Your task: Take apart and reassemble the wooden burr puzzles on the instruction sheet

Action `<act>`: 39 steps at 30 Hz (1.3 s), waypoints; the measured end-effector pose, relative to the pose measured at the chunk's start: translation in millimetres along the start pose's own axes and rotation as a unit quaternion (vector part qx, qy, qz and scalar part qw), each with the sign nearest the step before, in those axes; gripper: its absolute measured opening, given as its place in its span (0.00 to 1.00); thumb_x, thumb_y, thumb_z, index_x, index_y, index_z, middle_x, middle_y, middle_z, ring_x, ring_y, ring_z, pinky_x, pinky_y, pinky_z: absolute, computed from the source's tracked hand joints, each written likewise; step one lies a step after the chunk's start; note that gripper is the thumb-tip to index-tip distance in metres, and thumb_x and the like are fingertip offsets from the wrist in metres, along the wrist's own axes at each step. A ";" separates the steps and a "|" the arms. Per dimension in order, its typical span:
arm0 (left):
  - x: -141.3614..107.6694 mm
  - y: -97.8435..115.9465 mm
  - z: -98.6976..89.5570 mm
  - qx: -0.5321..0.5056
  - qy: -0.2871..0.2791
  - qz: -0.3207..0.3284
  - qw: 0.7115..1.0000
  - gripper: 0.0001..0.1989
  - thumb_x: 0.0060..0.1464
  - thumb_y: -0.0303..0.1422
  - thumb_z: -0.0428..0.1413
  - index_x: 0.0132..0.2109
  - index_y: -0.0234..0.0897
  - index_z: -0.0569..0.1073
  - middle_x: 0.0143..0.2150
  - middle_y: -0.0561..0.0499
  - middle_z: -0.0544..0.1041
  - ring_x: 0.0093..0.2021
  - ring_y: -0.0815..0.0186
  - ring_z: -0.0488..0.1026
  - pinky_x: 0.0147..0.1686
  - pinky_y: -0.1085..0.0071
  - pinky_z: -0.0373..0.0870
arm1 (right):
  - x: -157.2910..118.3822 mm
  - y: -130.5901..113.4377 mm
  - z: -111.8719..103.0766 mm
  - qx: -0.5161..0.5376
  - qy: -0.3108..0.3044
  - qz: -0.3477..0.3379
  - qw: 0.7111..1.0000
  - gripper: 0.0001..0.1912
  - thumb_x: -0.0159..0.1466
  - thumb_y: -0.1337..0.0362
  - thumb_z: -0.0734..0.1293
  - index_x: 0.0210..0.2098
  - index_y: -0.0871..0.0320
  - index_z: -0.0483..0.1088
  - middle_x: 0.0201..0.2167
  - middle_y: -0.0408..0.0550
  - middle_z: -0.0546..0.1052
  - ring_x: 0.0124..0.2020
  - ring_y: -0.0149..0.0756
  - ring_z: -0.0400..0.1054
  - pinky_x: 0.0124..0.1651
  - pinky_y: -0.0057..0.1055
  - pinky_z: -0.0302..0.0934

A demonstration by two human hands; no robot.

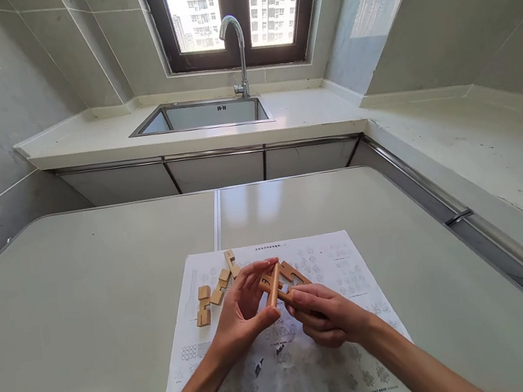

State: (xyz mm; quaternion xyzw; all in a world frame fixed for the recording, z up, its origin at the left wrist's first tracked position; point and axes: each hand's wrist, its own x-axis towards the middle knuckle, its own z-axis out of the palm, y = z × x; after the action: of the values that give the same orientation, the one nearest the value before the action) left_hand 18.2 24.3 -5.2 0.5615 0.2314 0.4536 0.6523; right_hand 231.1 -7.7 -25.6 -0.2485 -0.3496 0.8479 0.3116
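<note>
Above a printed paper sheet [354, 338], my left hand [245, 305] pinches an upright reddish-brown wooden piece [275, 285] between thumb and fingers. My right hand [324, 314] is closed on another wooden piece [284, 296], which meets the upright one. Behind them, a slotted reddish wooden piece [294, 273] shows on the sheet, partly covered by my right hand's side. Left of my left hand lie lighter notched wooden pieces: one [203, 306] at the far left, one [220, 287] set diagonally and one [232, 264] further back.
The folding table [86, 298] has a seam running away from me. Beyond it stands a counter [302, 106] with a sink [213, 126] and a tall faucet [241, 49] under a window. Another counter [490, 131] runs along the right side.
</note>
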 end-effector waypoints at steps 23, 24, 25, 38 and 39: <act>0.9 -3.3 -4.4 0.007 -0.110 -0.083 0.990 0.41 0.50 0.46 0.73 0.67 0.46 0.68 0.67 0.37 0.69 0.72 0.40 0.60 0.72 0.40 0.53 | 0.6 3.8 -4.6 -0.022 -0.030 0.016 0.999 0.24 0.70 0.41 0.68 0.45 0.57 0.67 0.15 0.25 0.56 0.09 0.21 0.43 0.11 0.19 0.45; 0.4 -3.9 -4.5 0.010 -0.107 -0.080 0.991 0.42 0.50 0.46 0.73 0.67 0.46 0.68 0.68 0.37 0.68 0.73 0.40 0.59 0.72 0.40 0.52 | 0.6 3.7 -4.3 -0.023 -0.027 0.014 0.999 0.24 0.71 0.41 0.68 0.46 0.57 0.67 0.15 0.25 0.56 0.09 0.21 0.43 0.11 0.19 0.45; -0.1 -4.7 -4.8 0.011 -0.102 -0.075 0.992 0.43 0.49 0.46 0.74 0.68 0.46 0.67 0.68 0.37 0.68 0.73 0.40 0.58 0.73 0.40 0.51 | 0.6 3.5 -4.4 -0.023 -0.025 0.014 0.999 0.24 0.71 0.42 0.68 0.46 0.57 0.66 0.16 0.25 0.57 0.09 0.21 0.43 0.11 0.19 0.46; 0.1 0.5 -9.5 0.024 -0.119 -0.075 0.990 0.47 0.50 0.44 0.74 0.72 0.49 0.62 0.69 0.37 0.69 0.72 0.42 0.63 0.72 0.39 0.52 | 4.4 17.3 -8.4 -0.054 -0.043 0.014 0.998 0.23 0.73 0.42 0.65 0.36 0.55 0.62 0.17 0.28 0.57 0.10 0.21 0.48 0.12 0.19 0.48; -0.1 0.1 -9.6 0.025 -0.118 -0.074 0.990 0.48 0.49 0.43 0.75 0.72 0.49 0.62 0.69 0.37 0.69 0.72 0.42 0.62 0.72 0.39 0.52 | 4.1 18.0 -8.6 -0.054 -0.043 0.016 0.997 0.23 0.73 0.42 0.65 0.37 0.55 0.62 0.16 0.28 0.57 0.10 0.21 0.48 0.12 0.19 0.48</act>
State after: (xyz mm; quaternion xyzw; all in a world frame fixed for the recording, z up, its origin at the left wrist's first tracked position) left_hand 10.3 29.2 -7.6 0.6084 0.2046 0.3284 0.6929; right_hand 227.4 -11.2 -45.3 -0.2334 -0.4042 0.8425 0.2688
